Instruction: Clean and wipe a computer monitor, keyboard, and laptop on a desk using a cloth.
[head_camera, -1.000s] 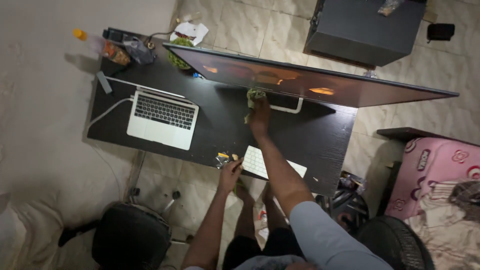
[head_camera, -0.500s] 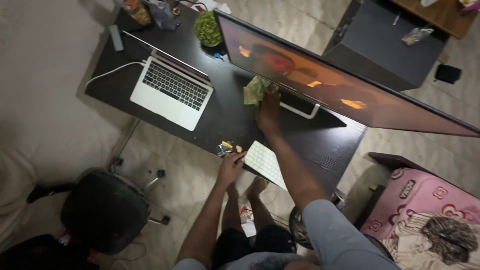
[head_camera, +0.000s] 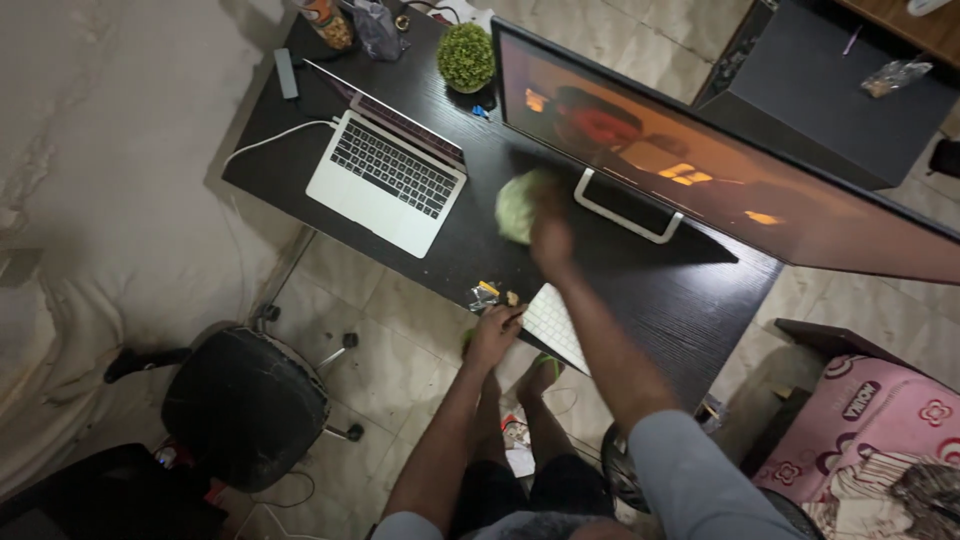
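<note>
On the black worktop (head_camera: 640, 300), in front of the big monitor (head_camera: 700, 170), the right hand (head_camera: 550, 235) presses a pale green cloth (head_camera: 515, 205) just beside the monitor's stand, while the left hand (head_camera: 495, 335) rests with curled fingers at the worktop's near edge, touching small wrappers (head_camera: 488, 295) beside the white keyboard (head_camera: 555, 328).

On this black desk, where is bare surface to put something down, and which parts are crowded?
Bare desk lies right of the white keyboard, below the monitor. A smaller patch sits between the laptop and the green cloth under the right hand. Crowded: the back corner by the small plant, and the front edge near the left hand.
</note>
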